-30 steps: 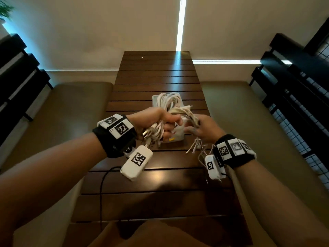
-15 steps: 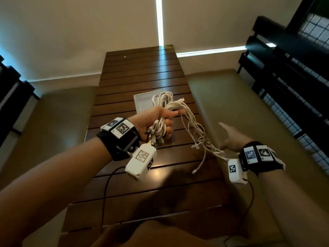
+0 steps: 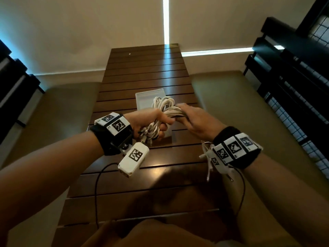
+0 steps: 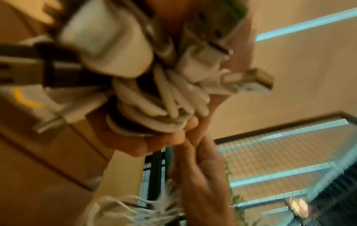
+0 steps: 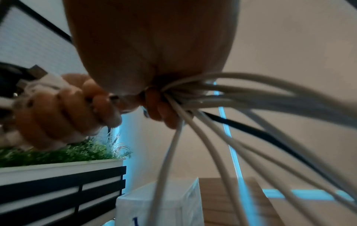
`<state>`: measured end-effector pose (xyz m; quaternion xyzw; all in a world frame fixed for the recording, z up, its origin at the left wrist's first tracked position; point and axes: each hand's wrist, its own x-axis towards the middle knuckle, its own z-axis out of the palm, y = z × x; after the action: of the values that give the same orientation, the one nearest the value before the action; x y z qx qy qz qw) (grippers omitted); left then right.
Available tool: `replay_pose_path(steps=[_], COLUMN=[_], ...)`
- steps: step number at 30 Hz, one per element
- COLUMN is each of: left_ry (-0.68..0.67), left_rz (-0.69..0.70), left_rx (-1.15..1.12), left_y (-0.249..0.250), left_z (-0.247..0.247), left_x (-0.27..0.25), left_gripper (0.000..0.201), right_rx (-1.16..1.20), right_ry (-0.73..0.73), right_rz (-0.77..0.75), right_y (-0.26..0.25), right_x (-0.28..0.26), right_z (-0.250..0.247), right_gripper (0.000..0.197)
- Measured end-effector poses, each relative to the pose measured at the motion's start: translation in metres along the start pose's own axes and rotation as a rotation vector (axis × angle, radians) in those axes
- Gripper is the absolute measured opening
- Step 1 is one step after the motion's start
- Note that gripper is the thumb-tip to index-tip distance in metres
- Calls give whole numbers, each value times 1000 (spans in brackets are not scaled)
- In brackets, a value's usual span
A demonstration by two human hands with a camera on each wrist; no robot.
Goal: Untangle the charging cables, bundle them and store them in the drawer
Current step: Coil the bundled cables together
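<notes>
Our left hand (image 3: 151, 122) squeezed the white cables (image 3: 167, 107) tight — our right hand (image 3: 194, 118) pinched the loops. We needed slow, neat wraps — no tugging.

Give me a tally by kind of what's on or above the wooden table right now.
Bundle of white charging cables: 1
White rectangular box on the table: 1
Hand, left hand and right hand, both gripping the bundle: 2
Total: 4
</notes>
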<state>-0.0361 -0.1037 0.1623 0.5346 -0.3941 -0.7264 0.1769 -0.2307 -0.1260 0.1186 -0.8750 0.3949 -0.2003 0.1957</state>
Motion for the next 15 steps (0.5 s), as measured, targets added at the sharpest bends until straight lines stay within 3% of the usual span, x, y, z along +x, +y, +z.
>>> replay_pose_path(steps=[3,6,9,13,15], left_ry=[80,68,-26,-151,-145], left_rz=[79,136,196,198,202], left_rx=[282,355,278,193,216], left_y=[-3,-2,2,8,12], left_z=[-2,6,16,24,27], left_x=[-3,-3,-1,-4,-2], left_gripper=[10,27,38,13,23], right_rx=[-171,-106,164,689,850], right_ry=[-115,-56,123,305,392], right_rz=[-46,-124,-95,79,155], right_y=[-4,-7,-9,-18,-24], right_x=[3,6,6,3,3], right_z=[-24,-38,-34,-17,-8], right_gripper=[25,31,42,40,41])
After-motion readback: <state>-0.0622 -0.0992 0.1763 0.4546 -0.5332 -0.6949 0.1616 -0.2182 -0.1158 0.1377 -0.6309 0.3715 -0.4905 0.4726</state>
